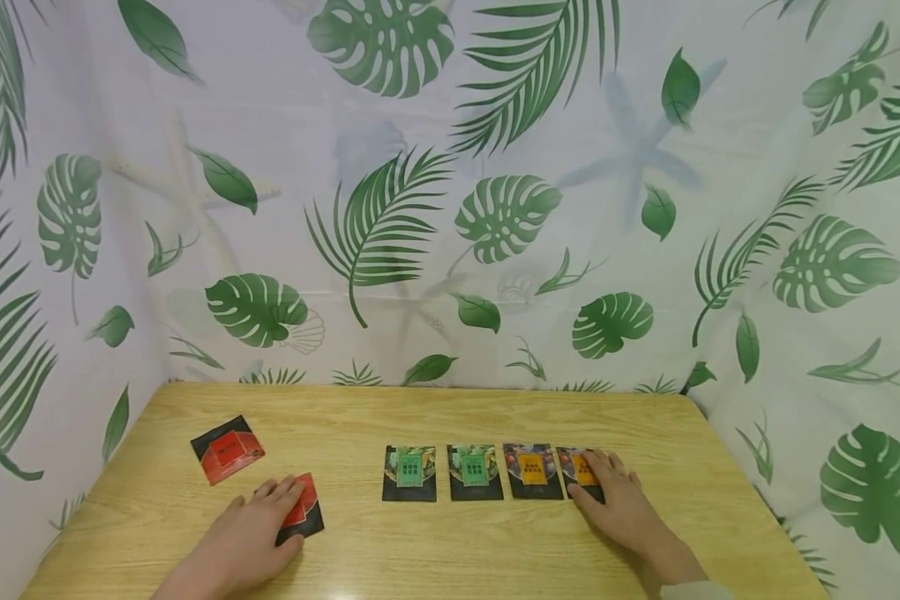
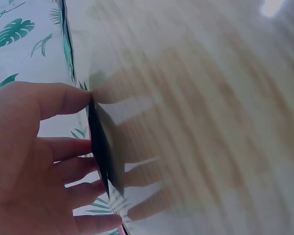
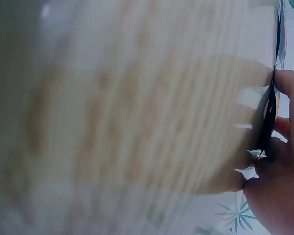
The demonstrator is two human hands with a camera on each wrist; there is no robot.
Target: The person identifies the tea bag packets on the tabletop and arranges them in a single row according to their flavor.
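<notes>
My left hand (image 1: 243, 533) rests at a black-and-red packet (image 1: 313, 521), with extended fingers over its left part and the thumb at its lower corner. Seen edge-on in the left wrist view, that packet (image 2: 102, 147) lies along the fingertips, and the thumb tip meets its end. On the right, my right hand (image 1: 617, 504) touches a black-and-orange packet (image 1: 570, 467), thumb on its lower left and index finger on its upper right. The other fingers reach past its right side. The right wrist view shows this packet (image 3: 269, 117) as a thin dark edge beside the hand.
Another red packet (image 1: 228, 450) lies turned at the back left of the wooden table (image 1: 390, 558). Two green packets (image 1: 409, 472) and a second orange packet (image 1: 532, 471) form a row left of the right hand. A leaf-patterned curtain (image 1: 420, 333) stands behind and at both sides.
</notes>
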